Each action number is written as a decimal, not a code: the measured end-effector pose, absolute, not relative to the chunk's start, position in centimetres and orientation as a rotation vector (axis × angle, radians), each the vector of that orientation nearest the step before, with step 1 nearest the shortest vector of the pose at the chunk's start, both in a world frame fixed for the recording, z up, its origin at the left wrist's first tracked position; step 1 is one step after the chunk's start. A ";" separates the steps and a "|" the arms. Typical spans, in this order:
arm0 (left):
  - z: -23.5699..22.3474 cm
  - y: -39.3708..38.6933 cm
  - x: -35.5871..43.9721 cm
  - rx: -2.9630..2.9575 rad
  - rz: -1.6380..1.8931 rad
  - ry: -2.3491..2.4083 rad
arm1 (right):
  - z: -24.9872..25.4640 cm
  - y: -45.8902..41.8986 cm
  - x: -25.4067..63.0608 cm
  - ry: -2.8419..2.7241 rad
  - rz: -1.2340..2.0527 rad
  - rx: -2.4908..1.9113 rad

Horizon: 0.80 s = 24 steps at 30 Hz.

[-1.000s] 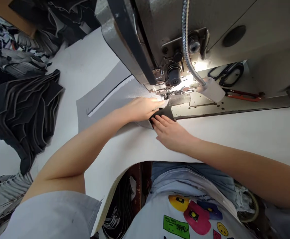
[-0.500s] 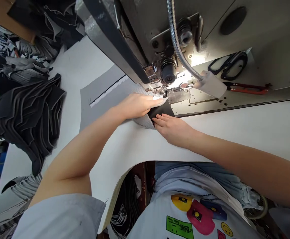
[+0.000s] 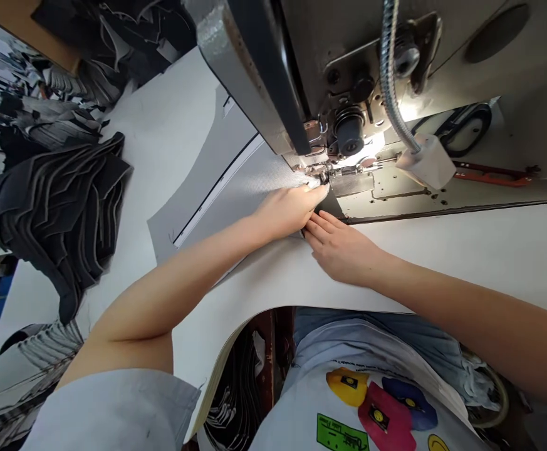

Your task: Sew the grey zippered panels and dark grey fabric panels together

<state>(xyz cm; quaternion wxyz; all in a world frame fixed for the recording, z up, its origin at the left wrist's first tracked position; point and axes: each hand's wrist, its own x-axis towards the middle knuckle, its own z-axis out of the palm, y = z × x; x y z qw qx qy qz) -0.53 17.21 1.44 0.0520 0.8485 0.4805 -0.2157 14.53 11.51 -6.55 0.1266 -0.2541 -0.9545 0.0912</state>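
The right hand [image 3: 346, 250] lies flat on black cloth [image 3: 333, 203] by the grey metal sewing machine [image 3: 348, 47]. The left hand [image 3: 288, 210], pinch hidden, touches flat grey cloth [image 3: 255, 181] left of the machine; it looks light and floppy, so hold its edge.

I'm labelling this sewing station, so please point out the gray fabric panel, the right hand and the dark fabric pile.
Gray fabric panel [image 3: 250, 181]: head view, on its ribbed upper face.
Right hand [image 3: 343, 250]: head view, on its back.
Dark fabric pile [image 3: 66, 207]: head view, mid-stack.
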 end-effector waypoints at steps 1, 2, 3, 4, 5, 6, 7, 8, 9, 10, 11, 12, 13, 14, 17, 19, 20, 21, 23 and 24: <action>1.4 17.1 -0.8 2.558 -0.622 1.464 | -6.6 11.5 14.7 -2.773 0.286 -0.750; 1.5 17.0 -1.1 2.535 -0.590 1.440 | -6.6 11.4 14.8 -2.771 0.309 -0.751; 1.7 17.0 -1.4 2.513 -0.568 1.395 | -6.6 11.4 15.0 -2.773 0.335 -0.740; 1.9 17.1 -1.7 2.492 -0.554 1.342 | -6.5 11.3 15.0 -2.776 0.359 -0.722; 2.2 17.2 -1.8 2.473 -0.545 1.297 | -6.5 11.1 14.9 -2.778 0.380 -0.710; 2.4 17.3 -1.9 2.460 -0.538 1.272 | -6.4 10.9 14.6 -2.774 0.395 -0.717; 2.5 17.4 -1.9 2.450 -0.535 1.271 | -6.3 10.6 14.1 -2.761 0.402 -0.752; 2.6 17.5 -1.8 2.442 -0.538 1.288 | -6.2 10.4 13.4 -2.742 0.404 -0.810; 2.6 17.5 -1.6 2.438 -0.544 1.314 | -6.1 10.2 12.5 -2.720 0.404 -0.878; 2.6 17.5 -1.3 2.439 -0.560 1.338 | -6.1 10.0 11.6 -2.702 0.408 -0.943; 2.6 17.4 -0.9 2.445 -0.583 1.355 | -6.1 9.9 10.7 -2.691 0.419 -0.991; 2.6 17.3 -0.6 2.456 -0.611 1.368 | -6.1 9.8 9.9 -2.686 0.434 -1.017; 2.5 17.2 -0.3 2.469 -0.638 1.378 | -6.1 9.7 9.4 -2.683 0.447 -1.023; 2.4 17.1 0.0 2.482 -0.657 1.389 | -6.1 9.7 9.0 -2.678 0.454 -1.024; 2.2 16.7 0.3 2.508 -0.672 1.410 | -6.0 9.2 9.4 -2.641 0.415 -1.059; 2.1 16.6 0.3 2.533 -0.671 1.406 | -6.0 8.8 10.0 -2.630 0.383 -1.095; 2.0 16.6 0.2 2.554 -0.670 1.404 | -5.9 8.6 10.3 -2.630 0.379 -1.103; 2.0 16.5 0.2 2.576 -0.672 1.404 | -5.9 8.5 10.5 -2.634 0.385 -1.102; 1.7 16.4 0.2 2.604 -0.670 1.415 | -5.7 8.5 10.6 -2.652 0.408 -1.091; 1.5 16.3 0.2 2.607 -0.664 1.424 | -5.7 8.5 10.5 -2.666 0.418 -1.089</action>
